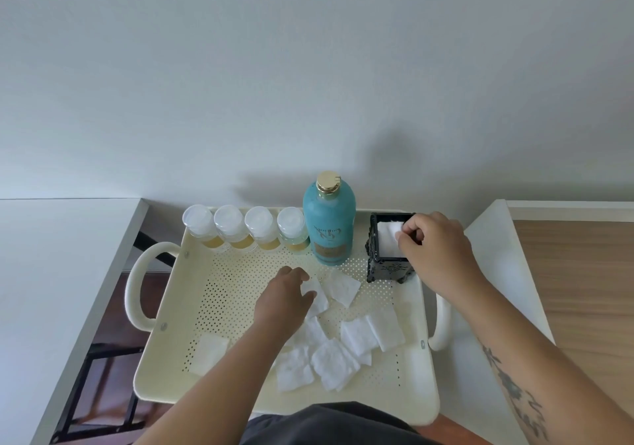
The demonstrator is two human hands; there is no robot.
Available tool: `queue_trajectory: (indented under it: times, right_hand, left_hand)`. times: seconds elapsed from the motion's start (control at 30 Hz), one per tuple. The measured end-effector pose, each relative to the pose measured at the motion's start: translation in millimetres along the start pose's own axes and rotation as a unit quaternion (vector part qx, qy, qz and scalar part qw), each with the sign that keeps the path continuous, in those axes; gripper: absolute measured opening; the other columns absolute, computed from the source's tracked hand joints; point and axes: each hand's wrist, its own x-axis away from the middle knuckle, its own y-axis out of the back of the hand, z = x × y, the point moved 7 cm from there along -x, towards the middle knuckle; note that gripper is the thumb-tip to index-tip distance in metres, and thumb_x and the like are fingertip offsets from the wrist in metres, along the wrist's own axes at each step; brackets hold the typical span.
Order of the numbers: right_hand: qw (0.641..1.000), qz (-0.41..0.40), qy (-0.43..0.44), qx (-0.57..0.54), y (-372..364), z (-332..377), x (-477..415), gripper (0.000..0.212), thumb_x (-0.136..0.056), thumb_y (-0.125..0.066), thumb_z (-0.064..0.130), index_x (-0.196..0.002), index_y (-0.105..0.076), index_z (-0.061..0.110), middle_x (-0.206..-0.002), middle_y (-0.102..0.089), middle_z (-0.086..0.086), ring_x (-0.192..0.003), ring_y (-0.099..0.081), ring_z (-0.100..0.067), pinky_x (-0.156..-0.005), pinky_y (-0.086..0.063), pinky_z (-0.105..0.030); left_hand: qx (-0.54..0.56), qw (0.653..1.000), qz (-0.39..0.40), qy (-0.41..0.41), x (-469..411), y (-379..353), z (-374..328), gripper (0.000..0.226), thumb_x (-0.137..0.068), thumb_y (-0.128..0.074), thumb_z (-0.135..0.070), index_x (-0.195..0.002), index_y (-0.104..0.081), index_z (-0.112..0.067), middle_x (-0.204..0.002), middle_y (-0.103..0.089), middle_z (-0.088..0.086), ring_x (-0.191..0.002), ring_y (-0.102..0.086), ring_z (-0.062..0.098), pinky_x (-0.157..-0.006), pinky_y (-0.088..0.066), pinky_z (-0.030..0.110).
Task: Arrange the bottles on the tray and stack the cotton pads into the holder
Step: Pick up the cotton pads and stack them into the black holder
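A cream perforated tray (219, 293) holds several small clear-capped bottles (243, 228) in a row along its back edge, beside a tall blue bottle (328, 225) with a gold cap. A black square holder (384, 269) stands at the tray's back right with white pads inside. My right hand (435, 245) pinches a cotton pad (391, 230) over the holder's opening. My left hand (284, 297) pinches another cotton pad (314, 290) in the tray's middle. Several loose cotton pads (343, 352) lie scattered on the tray's front half, one (207, 353) apart at the front left.
The tray has looped handles on the left (135, 290) and right (441, 324). A white tabletop (51, 273) lies to the left and a wood-topped surface (583, 290) to the right. A plain wall (308, 84) rises just behind the tray.
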Motion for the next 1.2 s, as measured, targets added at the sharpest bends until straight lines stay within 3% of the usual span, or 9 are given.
queue_trajectory:
  times: [0.13,0.3,0.4,0.5,0.63,0.8,0.97,1.1,1.2]
  right_hand:
    - [0.992,-0.041,0.026,0.115,2,5,2,0.011,-0.089,-0.058,0.024,-0.088,-0.063,0.014,-0.086,-0.057,-0.003,-0.084,-0.049,-0.029,-0.071,-0.042,-0.038]
    - [0.977,-0.139,0.108,0.119,12,18,15,0.004,-0.084,-0.063,0.016,-0.084,-0.061,0.012,-0.081,-0.059,-0.003,-0.078,-0.051,-0.031,-0.064,-0.036,-0.035]
    - [0.974,-0.090,0.150,0.142,-4,22,19,0.015,-0.088,-0.059,0.029,-0.083,-0.069,0.018,-0.092,-0.068,0.005,-0.104,-0.054,-0.032,-0.086,-0.038,-0.042]
    - [0.967,-0.017,0.141,0.209,-21,20,17,0.046,-0.095,-0.035,0.050,-0.086,-0.071,0.023,-0.101,-0.068,0.013,-0.128,-0.042,-0.030,-0.109,-0.018,-0.055]
    - [0.961,0.033,0.124,0.247,-33,14,12,0.074,-0.093,-0.004,0.066,-0.085,-0.068,0.028,-0.100,-0.066,0.016,-0.142,-0.025,-0.026,-0.115,0.006,-0.054]
    - [0.961,0.042,0.120,0.247,-36,13,11,0.080,-0.090,0.000,0.071,-0.082,-0.068,0.030,-0.099,-0.067,0.017,-0.145,-0.020,-0.027,-0.114,0.011,-0.054]
    - [0.967,-0.001,0.127,0.221,-25,17,15,0.061,-0.094,-0.023,0.064,-0.091,-0.071,0.026,-0.101,-0.067,0.013,-0.134,-0.036,-0.030,-0.112,-0.008,-0.056]
    - [0.969,-0.144,0.182,0.084,3,34,33,0.017,-0.087,-0.058,0.035,-0.087,-0.069,0.022,-0.087,-0.068,0.009,-0.101,-0.054,-0.027,-0.085,-0.036,-0.041]
    - [0.977,-0.052,0.207,-0.025,-7,48,45,0.014,-0.088,-0.063,0.031,-0.095,-0.068,0.021,-0.088,-0.064,0.009,-0.091,-0.052,-0.020,-0.078,-0.043,-0.037]
  left_hand:
    - [-0.036,0.999,0.007,0.006,-2,-4,3,0.026,-0.091,-0.062,-0.034,-0.115,-0.060,-0.024,-0.113,-0.057,-0.007,-0.092,-0.061,0.016,-0.073,-0.053,0.034]
    - [-0.046,0.999,0.005,0.011,-4,-7,7,0.023,-0.090,-0.062,-0.031,-0.112,-0.059,-0.025,-0.106,-0.057,-0.008,-0.088,-0.060,0.015,-0.066,-0.048,0.030]
    - [-0.041,0.999,0.007,0.017,-5,-8,8,0.021,-0.089,-0.062,-0.031,-0.109,-0.058,-0.025,-0.104,-0.058,-0.008,-0.088,-0.059,0.014,-0.064,-0.046,0.028]
    - [-0.044,0.999,0.015,0.012,-7,-9,7,0.017,-0.090,-0.061,-0.029,-0.105,-0.060,-0.023,-0.105,-0.057,-0.006,-0.090,-0.059,0.016,-0.065,-0.046,0.029]
    - [-0.036,0.999,0.000,-0.006,-5,-5,3,0.015,-0.089,-0.063,-0.029,-0.101,-0.062,-0.021,-0.104,-0.054,-0.003,-0.096,-0.055,0.020,-0.068,-0.048,0.033]
    - [0.064,0.998,-0.026,-0.012,5,10,4,0.011,-0.087,-0.066,-0.025,-0.093,-0.057,-0.021,-0.098,-0.061,0.000,-0.095,-0.053,0.020,-0.075,-0.049,0.035]
    - [0.191,0.981,-0.034,0.008,18,33,1,0.013,-0.085,-0.071,-0.024,-0.090,-0.059,-0.027,-0.083,-0.062,-0.011,-0.070,-0.053,0.003,-0.059,-0.040,0.018]
    - [0.264,0.964,-0.030,-0.009,29,51,-6,0.009,-0.084,-0.074,-0.027,-0.087,-0.066,-0.029,-0.083,-0.068,-0.009,-0.069,-0.055,-0.002,-0.063,-0.044,0.011]
    - [0.306,0.952,-0.003,-0.025,37,58,-18,0.009,-0.083,-0.076,-0.028,-0.088,-0.068,-0.029,-0.086,-0.071,-0.009,-0.079,-0.062,0.009,-0.069,-0.048,0.015]
